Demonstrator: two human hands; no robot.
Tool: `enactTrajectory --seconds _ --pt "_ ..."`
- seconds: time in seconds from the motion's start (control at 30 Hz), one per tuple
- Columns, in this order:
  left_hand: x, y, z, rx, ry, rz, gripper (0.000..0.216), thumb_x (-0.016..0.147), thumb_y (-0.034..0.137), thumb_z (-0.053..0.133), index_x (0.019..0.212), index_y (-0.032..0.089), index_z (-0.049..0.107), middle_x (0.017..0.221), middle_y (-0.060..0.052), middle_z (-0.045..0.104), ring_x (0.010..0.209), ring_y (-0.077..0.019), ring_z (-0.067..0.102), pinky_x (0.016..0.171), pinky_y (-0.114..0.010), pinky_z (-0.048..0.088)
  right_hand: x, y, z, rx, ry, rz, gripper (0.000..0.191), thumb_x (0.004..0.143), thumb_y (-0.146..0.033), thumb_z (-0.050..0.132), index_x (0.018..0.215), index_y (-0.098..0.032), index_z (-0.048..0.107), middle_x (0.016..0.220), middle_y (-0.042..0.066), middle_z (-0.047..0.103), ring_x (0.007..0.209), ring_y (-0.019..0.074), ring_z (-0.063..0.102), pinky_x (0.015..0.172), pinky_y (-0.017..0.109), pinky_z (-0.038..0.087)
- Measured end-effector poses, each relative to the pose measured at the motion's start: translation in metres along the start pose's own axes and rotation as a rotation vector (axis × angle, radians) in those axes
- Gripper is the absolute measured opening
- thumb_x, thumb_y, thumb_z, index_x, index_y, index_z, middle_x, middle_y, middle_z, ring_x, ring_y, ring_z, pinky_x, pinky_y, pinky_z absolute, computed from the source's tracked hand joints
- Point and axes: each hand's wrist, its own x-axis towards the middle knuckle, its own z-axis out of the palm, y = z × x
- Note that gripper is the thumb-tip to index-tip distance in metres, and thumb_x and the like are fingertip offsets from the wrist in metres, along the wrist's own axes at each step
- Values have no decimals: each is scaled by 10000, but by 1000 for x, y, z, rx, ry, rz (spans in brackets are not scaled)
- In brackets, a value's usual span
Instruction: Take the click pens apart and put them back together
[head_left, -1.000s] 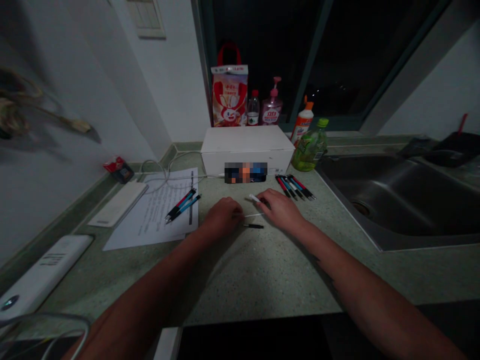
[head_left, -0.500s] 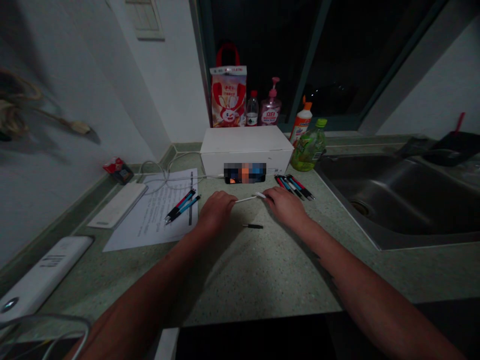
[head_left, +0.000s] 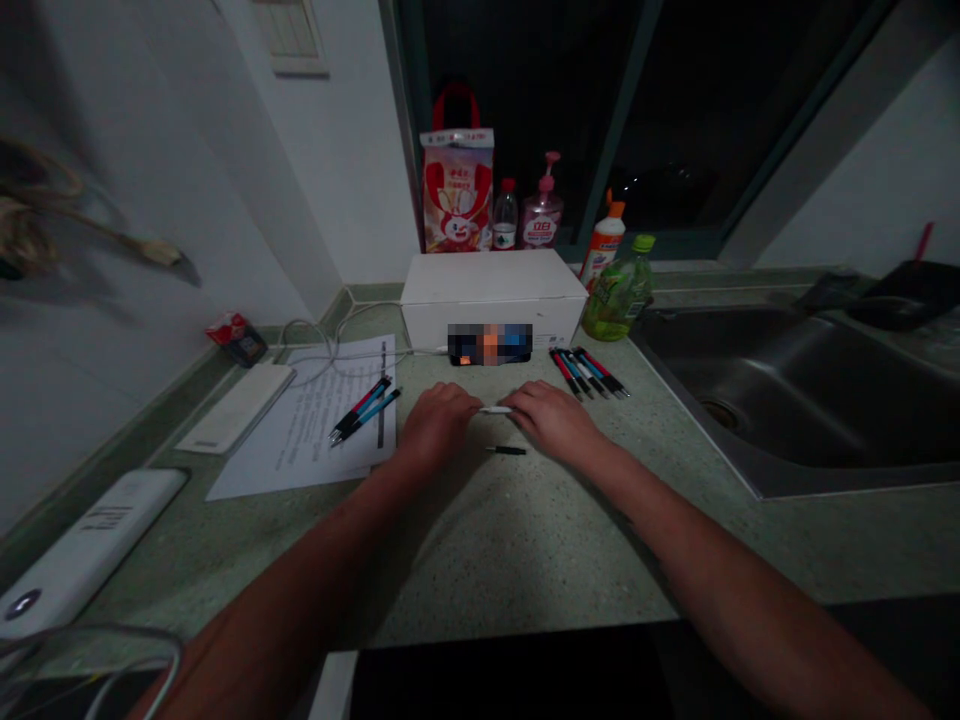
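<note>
Above the middle of the counter [head_left: 517,540], both hands meet at a thin white pen piece. My left hand [head_left: 437,428] pinches the left end, where a slim pen refill showed a moment ago. My right hand [head_left: 553,418] is closed on the right end, a white pen barrel [head_left: 496,409]. The two parts now look like one short line; how deep the refill sits is hidden by the fingers. Just below the hands lies a short black pen section [head_left: 510,451] with a thin tip pointing left.
Left, several pens [head_left: 365,412] lie on a printed sheet [head_left: 300,440] beside a white flat box [head_left: 238,408]. A phone [head_left: 491,346] leans on a white carton [head_left: 491,280]. Several more pens [head_left: 589,373] lie right, near a green bottle [head_left: 616,305] and the sink [head_left: 750,480].
The hands have drawn closer, and the gap with the bare refill has shortened as it slid into the barrel. The right hand turned slightly, levelling the barrel.
</note>
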Motion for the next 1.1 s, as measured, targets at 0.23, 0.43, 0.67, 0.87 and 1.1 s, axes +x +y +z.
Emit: enactTrajectory --seconds 0.23,0.43,0.67,0.87,1.1 --pt "-4 3 4 -47 167 -62 263 985 192 649 1239 204 714 1193 -102 739 1137 -281 627 1008 -425 478 0 -3 4 46 7 -13 283 1062 -212 532 1260 -215 734 1160 100 737 1105 240 654 952 345 484" --pt "-10 13 -1 -95 104 103 232 962 284 722 1186 225 728 1188 -87 733 1151 -275 629 1024 -428 463 -3 2 5 81 104 98 483 1046 -140 451 1487 -280 590 1247 86 713 1119 236 674 906 317 507" --pt "-8 27 4 -105 -218 224 86 957 221 690 1000 208 762 1112 -77 744 1104 -269 636 1006 -421 462 -3 12 7 91 206 113 482 1027 -101 425 1444 -247 618 1297 103 684 1127 248 671 934 338 515" --pt "-5 14 0 -245 69 -190 175 983 174 597 1074 179 746 1093 -101 762 1045 -276 671 958 -419 501 -3 12 4 40 218 116 471 1028 -83 432 1407 -264 646 1278 93 688 1094 243 687 854 316 525" --pt "-2 -7 -4 -349 354 -355 163 959 176 588 1040 206 726 1095 -87 766 1035 -259 688 976 -430 526 -4 13 5 13 225 56 463 1019 -78 467 1381 -291 664 1273 82 693 1068 241 692 798 313 525"
